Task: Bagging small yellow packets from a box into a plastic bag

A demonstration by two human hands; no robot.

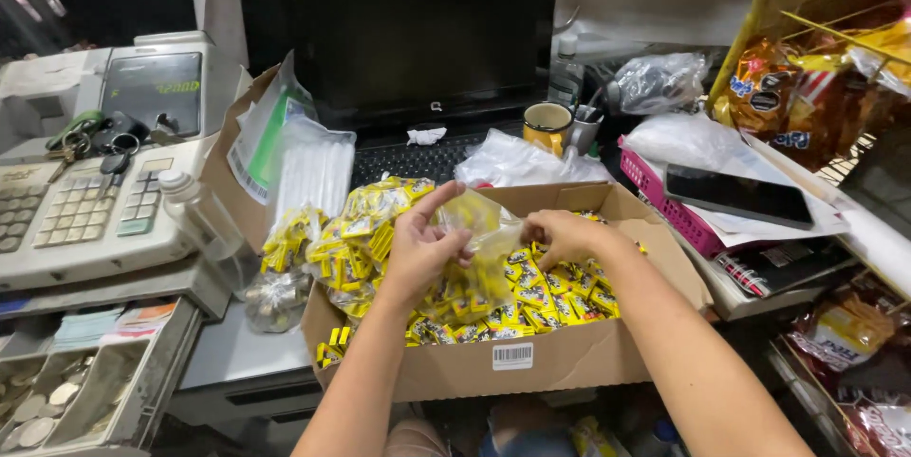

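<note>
Left hand (pixel 418 253): fingers pinched on the clear plastic bag (pixel 479 229), at its left edge.
Right hand (pixel 560 234): fingers closed on the bag's right edge.
Bag: held above the cardboard box (pixel 560 362), long axis roughly upright, mouth upward.
Box: full of yellow packets (pixel 531 296).
Left: cash register (pixel 85 210).

Box in front, register left, laptop behind.
Sachets (pixel 531 296) lie in box (pixel 493 367); filled bags (pixel 356 239) sit on its left edge. Register (pixel 85 201) left, keys (pixel 90 139) on it, drawer (pixel 76 391) below. Laptop (pixel 418 39) behind box, mug (pixel 548 125) beside it. Basket (pixel 655 193) right, phone (pixel 738 196) on top.
</note>
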